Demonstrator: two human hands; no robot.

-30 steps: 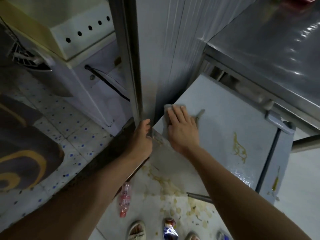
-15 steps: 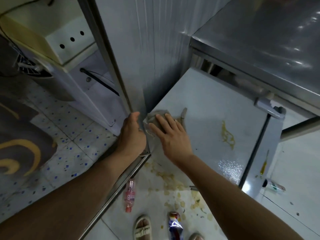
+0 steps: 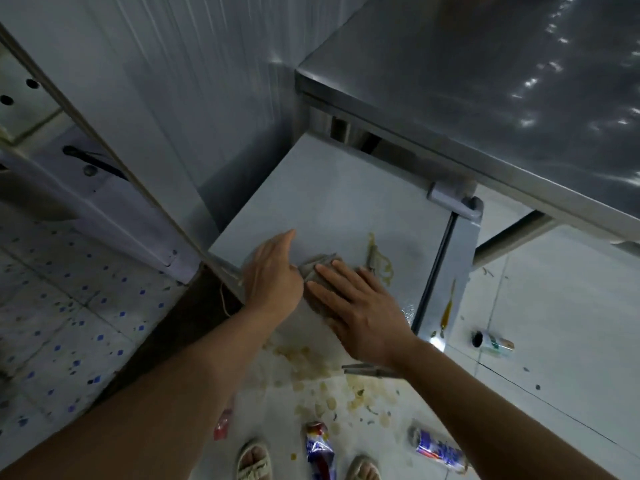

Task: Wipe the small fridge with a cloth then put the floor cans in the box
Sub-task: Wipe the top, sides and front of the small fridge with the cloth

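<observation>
The right hand [image 3: 360, 310] lies flat, fingers straight, pressing a crumpled grey cloth [image 3: 320, 268] onto the pale, flat top of the small white fridge [image 3: 332, 199], which sits tucked under a stainless steel counter [image 3: 485, 81] at the far right. The left hand [image 3: 273, 271] rests just beside it on the near-left part of the top, fingers extended and gripping nothing, probably to brace the body over the low fridge. The cloth sits just left of a yellowish dried spill [image 3: 379, 261], likely the next patch to scrub. On the stained tile floor [image 3: 554, 323] lie a blue and red can [image 3: 320, 452] between the sandalled feet, another blue can [image 3: 438, 452] at the near right, and a green and white can [image 3: 493, 342] farther right, all awaiting the box, which is not in view.
</observation>
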